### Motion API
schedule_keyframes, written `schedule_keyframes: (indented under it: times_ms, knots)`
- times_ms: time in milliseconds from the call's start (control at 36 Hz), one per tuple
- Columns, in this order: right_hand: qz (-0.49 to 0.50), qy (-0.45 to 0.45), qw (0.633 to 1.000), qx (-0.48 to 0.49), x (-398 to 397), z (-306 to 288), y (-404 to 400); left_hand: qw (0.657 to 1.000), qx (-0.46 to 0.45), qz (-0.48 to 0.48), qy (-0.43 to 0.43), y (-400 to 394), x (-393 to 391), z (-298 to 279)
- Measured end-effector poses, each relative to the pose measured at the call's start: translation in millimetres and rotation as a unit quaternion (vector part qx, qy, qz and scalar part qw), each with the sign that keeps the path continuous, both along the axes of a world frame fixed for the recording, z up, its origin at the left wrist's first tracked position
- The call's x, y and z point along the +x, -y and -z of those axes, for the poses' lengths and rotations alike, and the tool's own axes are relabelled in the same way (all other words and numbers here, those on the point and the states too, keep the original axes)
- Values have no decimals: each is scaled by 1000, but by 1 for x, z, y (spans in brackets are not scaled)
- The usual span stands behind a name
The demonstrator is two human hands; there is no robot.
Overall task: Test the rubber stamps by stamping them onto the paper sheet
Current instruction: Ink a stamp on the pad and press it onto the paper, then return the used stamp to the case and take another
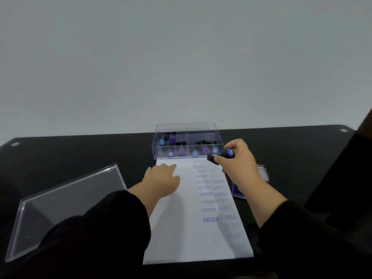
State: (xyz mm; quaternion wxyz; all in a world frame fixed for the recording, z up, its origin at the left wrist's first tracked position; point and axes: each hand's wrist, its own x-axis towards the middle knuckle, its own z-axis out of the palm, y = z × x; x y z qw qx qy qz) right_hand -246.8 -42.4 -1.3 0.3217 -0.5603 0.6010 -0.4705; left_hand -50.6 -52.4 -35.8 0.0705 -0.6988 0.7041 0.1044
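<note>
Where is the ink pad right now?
In the head view the ink pad lies on the black table, just right of the paper, mostly hidden behind the right hand and wrist.

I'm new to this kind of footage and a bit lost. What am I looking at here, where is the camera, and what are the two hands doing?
There is no machine: the single picture comes from a camera worn on a person's head, looking down at their own arms in dark sleeves. On the black table lies a white paper sheet already printed with blue FRAGILE and SAMPLE marks. The left hand rests flat on the sheet. The right hand grips a black rubber stamp with a blue-capped handle above the sheet's far end. Behind stands a clear plastic box of more stamps; its clear lid lies at the left. A blue ink pad sits right of the sheet.
</note>
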Motion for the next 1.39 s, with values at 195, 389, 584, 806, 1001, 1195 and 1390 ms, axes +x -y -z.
schedule_keyframes:
  times_ms: [195, 389, 584, 806, 1001, 1195, 1390]
  knots:
    - [-26, -23, 999, -17, 8, -21, 52, 991, -131, 4, -38, 48, 10, -22]
    - [-44, -37, 998, -29, 18, -31, 107, 990, -136, 11, -37, 96, 12, -29]
    - [-71, -79, 994, 2, 29, -24, 157, 995, -92, 18, -19, 135, 20, -18]
    - [-123, -142, 981, 44, 39, -12, 197, 996, -74, 39, -12, 149, 29, 5]
    - [-162, -278, 946, 31, 44, -3, 220, 995, -91, 44, -20, 149, 30, 9]
    - [-176, -339, 924, 35, 51, 3, 234, 991, -95, 81, 46, 150, 33, 13]
    - [-185, -338, 922, 46, 60, 10, 242, 993, -104, 46, -8, 151, 31, 13]
